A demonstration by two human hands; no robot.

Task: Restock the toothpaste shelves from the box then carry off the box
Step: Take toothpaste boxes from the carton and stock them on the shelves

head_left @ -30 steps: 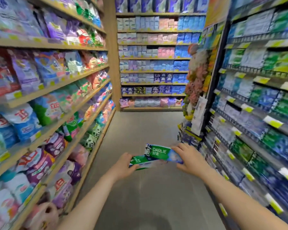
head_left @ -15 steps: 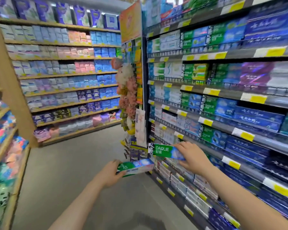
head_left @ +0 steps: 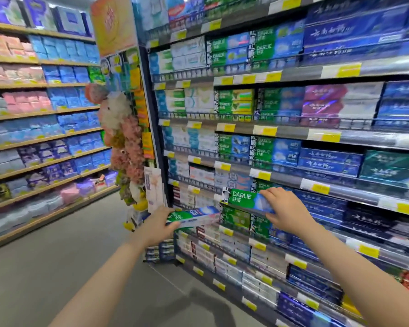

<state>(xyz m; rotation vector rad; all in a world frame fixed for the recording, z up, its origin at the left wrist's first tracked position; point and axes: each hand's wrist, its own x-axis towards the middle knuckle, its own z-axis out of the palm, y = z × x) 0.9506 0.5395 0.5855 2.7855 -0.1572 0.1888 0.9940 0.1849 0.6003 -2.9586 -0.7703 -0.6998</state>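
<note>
The view having swung from aisle to toothpaste shelves [head_left: 293, 182], both hands, the right hand [head_left: 284, 210] and the left hand [head_left: 156, 226], are each gripping a carton, the right's Darlie carton [head_left: 245, 199] and the left's second carton [head_left: 193, 216], risking a knock against shelved stock.

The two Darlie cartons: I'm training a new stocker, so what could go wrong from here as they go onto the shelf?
1. The right hand holds its Darlie carton only by one end, so the long free end could catch the wire shelf rail and twist out of the grip.
2. The left hand holds the second carton tilted, also by one end; it may slip while attention is on the other.
</note>
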